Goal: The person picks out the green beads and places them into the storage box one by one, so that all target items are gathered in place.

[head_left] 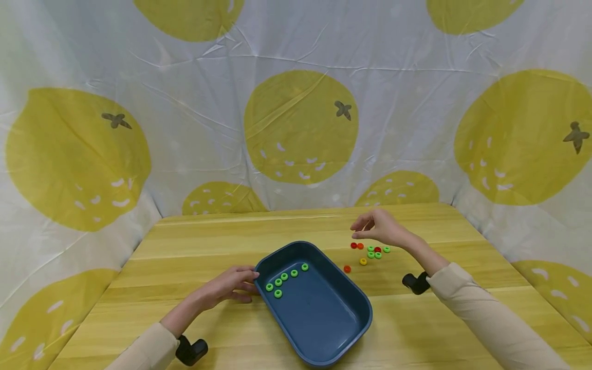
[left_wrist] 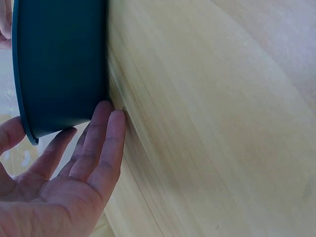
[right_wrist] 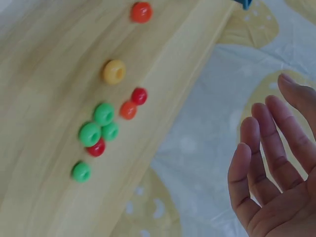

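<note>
- Nearest the head camera, we find two beige sleeves (head_left: pixel 499 321), one on each side of the dark blue tray (head_left: pixel 324 313); a black wrist unit (head_left: pixel 416 283) sits at each cuff.
- Head view, tray: we locate it on the wooden table (head_left: pixel 402 334). Six green ring beads (head_left: pixel 294 273) lie inside it, towards its far left end.
- Head view, left hand (head_left: pixel 231 285): we see it at the left side of the tray, touching the rim.
- Head view, right hand (head_left: pixel 381 227): we see it raised beyond and to the right of the tray, near the loose beads; thumb and fingertips are apart.
- Head view, loose beads: right of the tray we count four green beads (head_left: pixel 386 249), two red beads (head_left: pixel 353 245), two orange beads (head_left: pixel 347 269) and one yellow bead (head_left: pixel 363 261).
- Head view, background: a lemon-print curtain (head_left: pixel 300 126) hangs beyond the tray.
- Left wrist view: we observe the left thumb at the tray rim and extended fingers along the outer wall, thumb and fingers apart.
- Right wrist view: we confirm the right thumb and fingers apart, clear of the beads. One orange bead lies nearest the tray corner; a single green bead lies farthest from it.
</note>
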Tool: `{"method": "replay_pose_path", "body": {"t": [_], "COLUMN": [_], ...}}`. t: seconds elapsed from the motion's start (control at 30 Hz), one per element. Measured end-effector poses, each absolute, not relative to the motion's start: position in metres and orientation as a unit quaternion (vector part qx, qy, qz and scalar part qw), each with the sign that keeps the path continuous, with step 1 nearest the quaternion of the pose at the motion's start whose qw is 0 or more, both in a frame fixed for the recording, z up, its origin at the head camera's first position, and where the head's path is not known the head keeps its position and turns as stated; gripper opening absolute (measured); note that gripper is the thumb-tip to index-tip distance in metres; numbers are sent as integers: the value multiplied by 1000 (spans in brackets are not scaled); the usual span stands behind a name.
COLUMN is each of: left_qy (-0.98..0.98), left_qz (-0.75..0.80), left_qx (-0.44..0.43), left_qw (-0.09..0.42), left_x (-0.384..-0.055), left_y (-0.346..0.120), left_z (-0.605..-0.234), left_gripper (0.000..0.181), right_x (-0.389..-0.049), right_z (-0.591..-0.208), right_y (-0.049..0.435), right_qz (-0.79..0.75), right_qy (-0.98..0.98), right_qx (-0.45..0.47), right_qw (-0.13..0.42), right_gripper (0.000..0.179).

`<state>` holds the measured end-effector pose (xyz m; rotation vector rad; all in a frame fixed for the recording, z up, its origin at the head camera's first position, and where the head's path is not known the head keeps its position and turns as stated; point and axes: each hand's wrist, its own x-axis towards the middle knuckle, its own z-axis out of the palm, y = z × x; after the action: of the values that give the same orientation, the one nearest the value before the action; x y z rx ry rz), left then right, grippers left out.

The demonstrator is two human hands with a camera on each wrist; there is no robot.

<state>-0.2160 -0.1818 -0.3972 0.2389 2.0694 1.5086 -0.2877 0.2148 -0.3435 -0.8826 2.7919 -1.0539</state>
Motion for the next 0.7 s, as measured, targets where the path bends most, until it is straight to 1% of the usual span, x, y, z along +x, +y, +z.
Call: {"method": "replay_pose_path", "body": {"t": [0.3,0.53,0.7], "left_qy": [774,774,773], "left_qz": [562,561,562], "left_qx": [84,85,89], "left_qw": [279,280,282], "left_x": [-216,-217,-217], "left_y": [-181,-181,-181], "left_z": [-398,-399,-399], "left_gripper": [55,56,54], "right_x": [-288,-288,-289], "right_z": [-363,-377,-389], "right_y": [238,250,257], "right_qz": [-277,-238,-217], "right_qy": [924,942,949], "right_qx": [-264,-235,-229], "right_qw": [-2,4,4], "right_gripper": [14,15,11]}}
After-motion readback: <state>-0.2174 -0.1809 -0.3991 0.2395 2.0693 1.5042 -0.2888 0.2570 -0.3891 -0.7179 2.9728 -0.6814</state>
